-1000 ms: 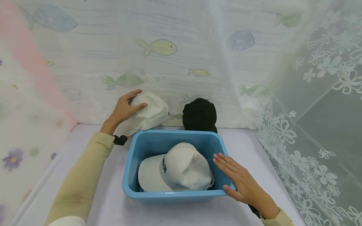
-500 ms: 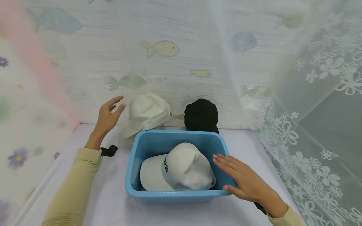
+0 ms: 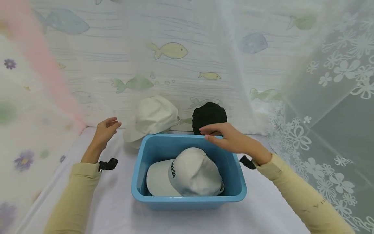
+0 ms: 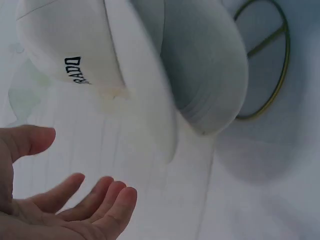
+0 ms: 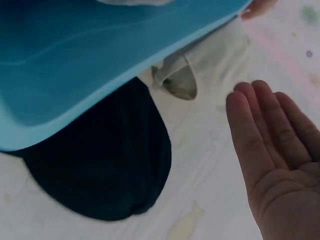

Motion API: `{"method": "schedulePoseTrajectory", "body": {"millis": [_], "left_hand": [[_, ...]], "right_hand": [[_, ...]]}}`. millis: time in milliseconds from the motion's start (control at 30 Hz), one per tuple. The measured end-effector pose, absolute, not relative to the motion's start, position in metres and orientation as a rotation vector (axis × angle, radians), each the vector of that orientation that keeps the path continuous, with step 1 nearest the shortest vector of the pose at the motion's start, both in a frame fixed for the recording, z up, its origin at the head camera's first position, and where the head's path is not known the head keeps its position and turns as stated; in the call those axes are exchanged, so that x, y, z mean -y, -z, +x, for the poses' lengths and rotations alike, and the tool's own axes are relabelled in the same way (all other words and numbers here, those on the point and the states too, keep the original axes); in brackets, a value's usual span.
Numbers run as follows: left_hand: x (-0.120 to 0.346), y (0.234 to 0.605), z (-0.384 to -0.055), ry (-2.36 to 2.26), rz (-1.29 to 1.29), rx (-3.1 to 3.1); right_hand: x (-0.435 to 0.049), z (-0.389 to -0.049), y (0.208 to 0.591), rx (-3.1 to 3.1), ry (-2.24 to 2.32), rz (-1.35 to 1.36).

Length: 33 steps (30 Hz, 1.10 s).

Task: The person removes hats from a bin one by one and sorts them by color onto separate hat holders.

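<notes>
A light grey cap [image 3: 195,172] with dark lettering lies in a blue plastic tub [image 3: 188,199], its brim to the left. Behind the tub's left end stands an off-white cap [image 3: 156,113]. Two brims show close together in the left wrist view, one on the lettered cap [image 4: 75,40], the other brim [image 4: 210,65] beside it. My left hand [image 3: 105,131] hovers left of the off-white cap, fingers relaxed, holding nothing. Above the tub's back right rim, my right hand [image 3: 230,139] holds nothing, its fingers extended. It overlaps the lower part of a black cap [image 3: 208,113] behind the tub.
White cloth [image 3: 117,195] covers the table under the tub. A fish-print curtain [image 3: 175,26] hangs behind the caps, and a sheer flowered curtain [image 3: 330,130] hangs on the right. A thin metal ring [image 4: 287,45] shows beyond the brims in the left wrist view.
My left hand has let go of the off-white cap and drawn back left and down. My right hand has lifted from the tub's right rim toward the black cap.
</notes>
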<state>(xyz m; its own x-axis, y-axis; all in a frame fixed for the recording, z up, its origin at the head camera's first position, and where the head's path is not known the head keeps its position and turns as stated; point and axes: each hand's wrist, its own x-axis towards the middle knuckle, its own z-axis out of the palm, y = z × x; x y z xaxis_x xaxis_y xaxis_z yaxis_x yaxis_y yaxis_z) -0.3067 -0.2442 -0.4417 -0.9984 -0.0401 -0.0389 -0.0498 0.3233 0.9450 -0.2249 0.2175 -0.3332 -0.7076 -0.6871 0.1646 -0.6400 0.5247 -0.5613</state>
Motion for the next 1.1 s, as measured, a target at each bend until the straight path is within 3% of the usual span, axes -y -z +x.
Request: {"method": "schedulePoseTrajectory", "body": {"millis": [400, 767, 1100], "left_hand": [[0.23, 0.474, -0.305, -2.249, -0.511, -1.856], [0.218, 0.491, -0.297, -2.519, -0.407, -1.207], [0.207, 0.496, -0.306, -2.519, -0.333, -1.526]], "right_hand": [[-0.151, -0.324, 0.351, -2.567, 1.273, -0.696], [-0.124, -0.352, 0.376, -2.243, 1.63, -0.261], [-0.105, -0.368, 0.375, -1.847, 1.957, 0.003]]}}
